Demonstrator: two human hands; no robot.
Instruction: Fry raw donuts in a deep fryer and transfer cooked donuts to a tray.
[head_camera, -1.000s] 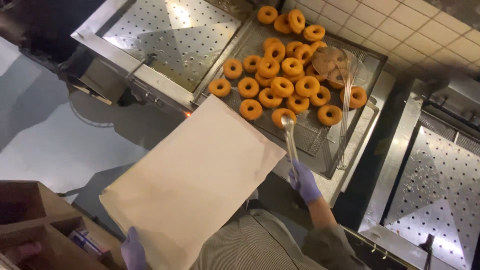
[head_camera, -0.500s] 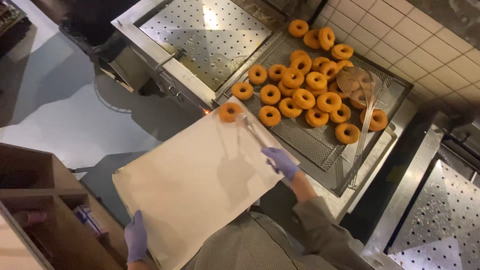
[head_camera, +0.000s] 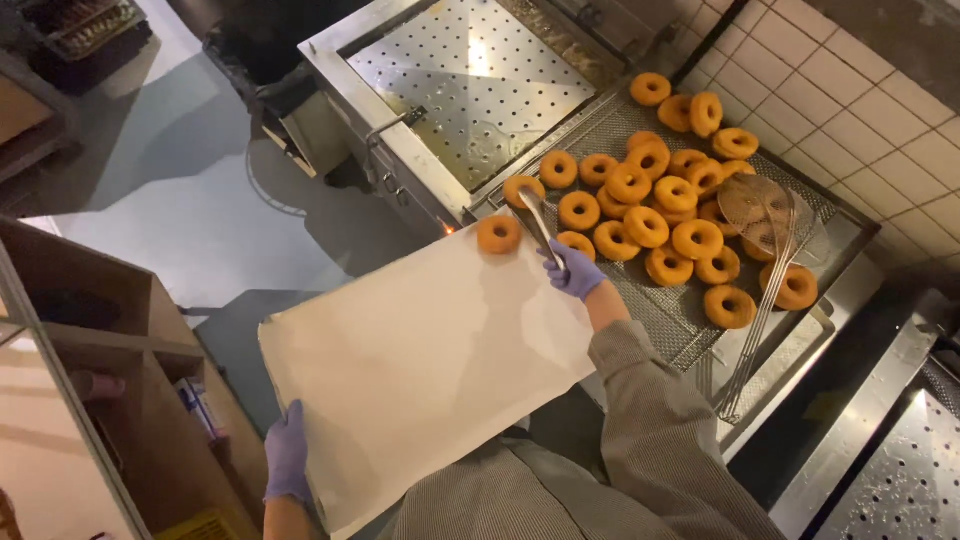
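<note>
The paper-lined tray (head_camera: 420, 370) carries one doughnut (head_camera: 498, 234); many more lie on the draining rack (head_camera: 690, 330). The right hand (head_camera: 572, 270) has its fingers clenched around metal tongs (head_camera: 538, 225). The left hand (head_camera: 287, 455) grips the tray's edge.

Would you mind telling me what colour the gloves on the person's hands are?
Purple, on the left hand and right hand; the head view shows it.

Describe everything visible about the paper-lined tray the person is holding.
The paper-lined tray is a large flat rectangle covered by a pale cream sheet, smooth and unmarked. It is held roughly level, at an angle in front of the person, its far corner reaching the draining rack. The gloved left hand grips its near left edge. One golden doughnut lies on its far corner; the rest is bare. The tongs in the right hand hover above the far edge.
</note>
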